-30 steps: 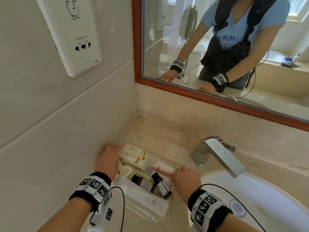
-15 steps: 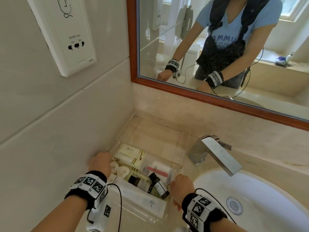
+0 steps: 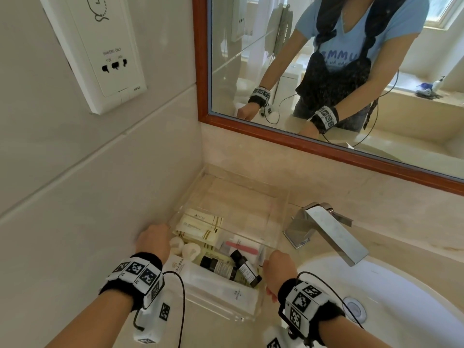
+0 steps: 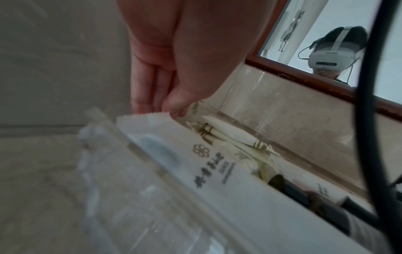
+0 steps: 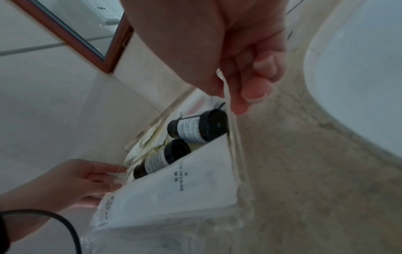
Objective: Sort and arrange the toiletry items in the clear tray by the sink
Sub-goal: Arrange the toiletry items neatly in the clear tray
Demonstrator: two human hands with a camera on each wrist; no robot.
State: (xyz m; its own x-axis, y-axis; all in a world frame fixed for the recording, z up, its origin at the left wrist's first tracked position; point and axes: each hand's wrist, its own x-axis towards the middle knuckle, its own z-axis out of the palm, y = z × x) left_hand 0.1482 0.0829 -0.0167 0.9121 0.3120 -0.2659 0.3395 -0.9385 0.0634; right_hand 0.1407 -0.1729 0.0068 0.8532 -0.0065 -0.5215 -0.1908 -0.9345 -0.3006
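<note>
Both hands pinched the clear tray (image 3: 273, 237) by opposite walls, the left hand (image 3: 153, 241) at lower left, the right hand (image 3: 278, 268) lower centre, with dark bottles (image 3: 247, 270) and white packets (image 3: 200, 226) lying inside.

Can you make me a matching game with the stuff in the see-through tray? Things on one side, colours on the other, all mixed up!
Things:
1. nail file
2. bottles
3. dental kit packet
4. sachets

Colours:
A. white
B. cream with gold stripes
C. pink
D. dark with a pale label

Pairs: 1-C, 2-D, 3-A, 4-B
</note>
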